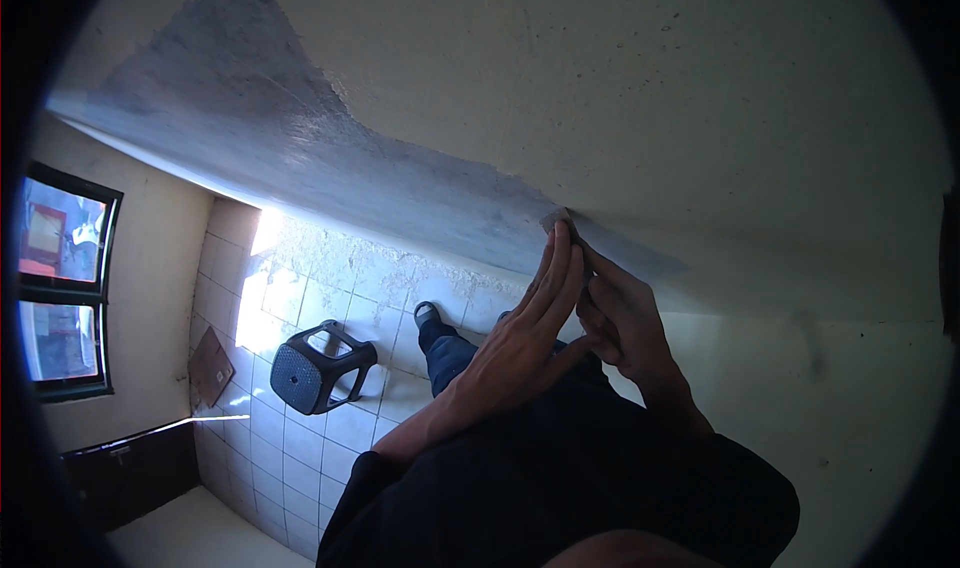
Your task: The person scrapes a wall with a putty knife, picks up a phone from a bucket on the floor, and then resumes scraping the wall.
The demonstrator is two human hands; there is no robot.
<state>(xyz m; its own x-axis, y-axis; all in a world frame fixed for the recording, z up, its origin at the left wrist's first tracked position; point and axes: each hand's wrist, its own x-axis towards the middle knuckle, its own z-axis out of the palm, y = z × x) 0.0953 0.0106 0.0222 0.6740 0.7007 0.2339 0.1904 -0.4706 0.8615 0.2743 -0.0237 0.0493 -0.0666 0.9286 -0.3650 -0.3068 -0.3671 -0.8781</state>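
A small, flat grey-brown blade, seemingly a scraper (553,219), touches the wall (680,118) at the border between a bare-looking grey patch (300,128) and the cream surface. Long, straight fingers of my left hand (530,328) lie together, their tips pressed on the blade. Beside it, my right hand (630,318) is closed, its forefinger reaching toward the blade and its other fingers curled around what seems to be the handle. Most of that handle is hidden by the hands. The grey patch has ragged edges and widens toward the left.
A dark plastic stool (310,368) stands on the tiled floor (350,428), left of my legs. Pale flakes or dust (390,268) lie along the wall's foot. A brown board (211,367) lies near a window (65,278) and a dark door (130,473).
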